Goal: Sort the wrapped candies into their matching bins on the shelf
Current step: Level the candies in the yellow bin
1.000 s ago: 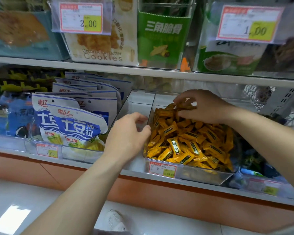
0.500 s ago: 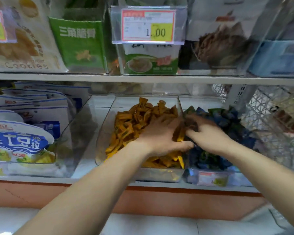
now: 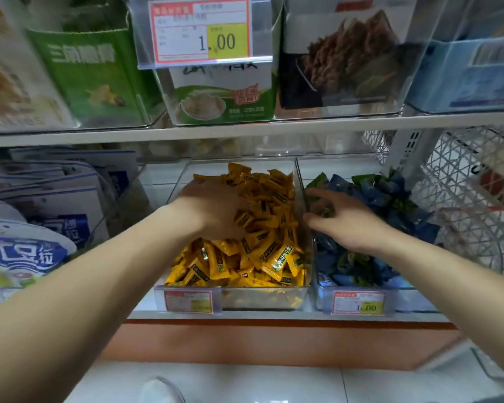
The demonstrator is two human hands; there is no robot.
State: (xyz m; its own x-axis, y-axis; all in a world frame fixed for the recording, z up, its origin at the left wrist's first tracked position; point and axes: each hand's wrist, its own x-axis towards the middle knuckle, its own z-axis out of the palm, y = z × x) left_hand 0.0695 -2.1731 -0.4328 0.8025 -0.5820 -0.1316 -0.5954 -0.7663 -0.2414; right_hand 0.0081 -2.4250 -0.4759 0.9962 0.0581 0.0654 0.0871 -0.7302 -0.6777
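Observation:
A clear bin (image 3: 233, 298) on the lower shelf holds a heap of yellow wrapped candies (image 3: 259, 251). My left hand (image 3: 216, 210) lies on top of that heap, its fingers curled down among the wrappers, with the fingertips hidden. The bin to its right (image 3: 402, 301) holds blue and green wrapped candies (image 3: 390, 199). My right hand (image 3: 344, 225) is in that bin next to the divider wall. Its thumb and forefinger pinch a green candy (image 3: 323, 210).
Price tags (image 3: 188, 301) clip to the bin fronts. Blue and white snack bags (image 3: 41, 228) fill the bins on the left. A white wire basket (image 3: 463, 205) stands at the right. The upper shelf (image 3: 245, 130) carries snack boxes in clear bins just above my hands.
The view swung right from the snack bags to the two candy bins. My left hand moved from the divider back over the yellow heap. My right hand went from the yellow bin into the blue and green one.

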